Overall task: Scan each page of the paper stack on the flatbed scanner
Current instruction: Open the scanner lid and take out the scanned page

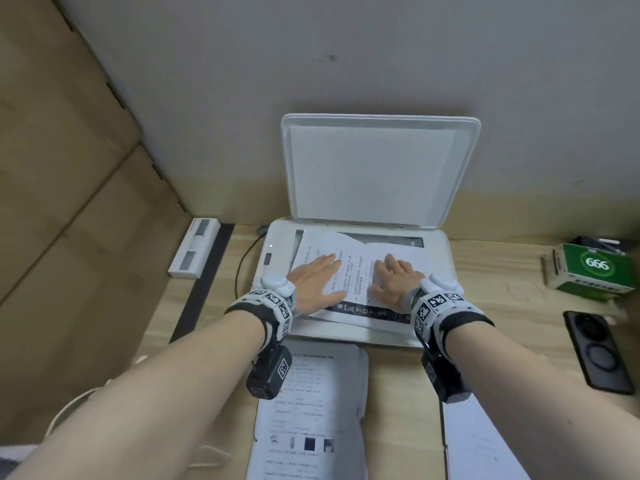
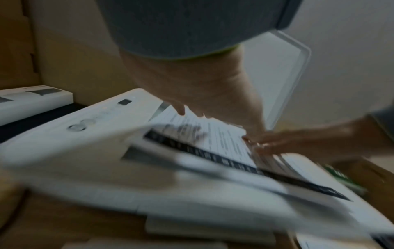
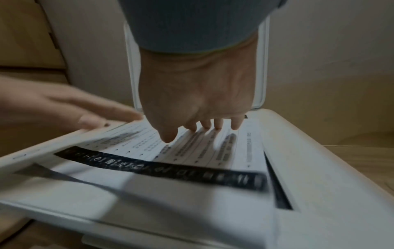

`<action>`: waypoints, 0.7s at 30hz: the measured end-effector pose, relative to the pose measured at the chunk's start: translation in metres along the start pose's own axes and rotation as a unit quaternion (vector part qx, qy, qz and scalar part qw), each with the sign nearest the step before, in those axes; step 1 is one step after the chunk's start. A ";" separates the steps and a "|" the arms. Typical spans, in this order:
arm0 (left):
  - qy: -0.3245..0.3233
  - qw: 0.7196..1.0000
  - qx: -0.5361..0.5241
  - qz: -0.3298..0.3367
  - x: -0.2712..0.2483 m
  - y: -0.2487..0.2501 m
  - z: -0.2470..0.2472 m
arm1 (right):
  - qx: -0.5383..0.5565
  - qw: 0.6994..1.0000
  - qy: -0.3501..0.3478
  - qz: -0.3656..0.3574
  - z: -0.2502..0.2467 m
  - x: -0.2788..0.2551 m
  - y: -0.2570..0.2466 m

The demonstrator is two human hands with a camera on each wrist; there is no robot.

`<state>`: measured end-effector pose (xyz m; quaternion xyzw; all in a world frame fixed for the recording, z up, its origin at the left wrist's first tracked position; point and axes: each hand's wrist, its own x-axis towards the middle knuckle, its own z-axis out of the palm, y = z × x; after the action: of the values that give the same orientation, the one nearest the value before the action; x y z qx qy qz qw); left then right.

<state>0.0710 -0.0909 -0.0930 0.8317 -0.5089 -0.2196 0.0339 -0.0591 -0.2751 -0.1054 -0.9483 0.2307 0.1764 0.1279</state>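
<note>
The white flatbed scanner (image 1: 273, 268) sits on the wooden desk with its lid (image 1: 374, 168) raised against the wall. A printed page (image 1: 356, 275) with a black band along its near edge lies askew on the glass, text up. My left hand (image 1: 320, 278) lies flat on the page's left half, and my right hand (image 1: 394, 277) lies flat on its right half. Straight fingers (image 3: 217, 124) press the page (image 3: 192, 151) in the right wrist view. The left wrist view is blurred, with the page (image 2: 213, 143) under my left hand (image 2: 202, 94). The paper stack (image 1: 311, 410) lies in front of the scanner.
More white sheets (image 1: 481, 441) lie at the near right. A black phone (image 1: 597, 351) and a green box (image 1: 595, 268) sit on the right of the desk. A white oblong box (image 1: 194, 247) and a black cable (image 1: 242, 261) lie left of the scanner. Cardboard boxes (image 1: 69, 168) stand on the left.
</note>
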 end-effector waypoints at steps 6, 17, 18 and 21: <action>-0.044 0.993 0.085 0.064 -0.051 0.013 0.057 | -0.021 0.998 0.009 0.055 0.022 -0.048 -0.013; -0.021 0.985 0.132 0.109 -0.098 0.074 0.088 | 0.100 0.983 0.101 0.115 0.064 -0.180 0.028; -0.025 0.983 0.130 0.125 -0.099 0.087 0.088 | 0.123 0.976 0.100 0.149 0.063 -0.192 0.038; -0.049 0.976 0.127 0.172 -0.095 0.123 0.087 | 0.150 0.964 0.051 0.214 0.061 -0.214 0.066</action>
<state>-0.1024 -0.0534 -0.1061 0.7177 -0.6688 -0.1843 -0.0597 -0.2857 -0.2287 -0.0867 -0.8544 0.4587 0.1147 0.2157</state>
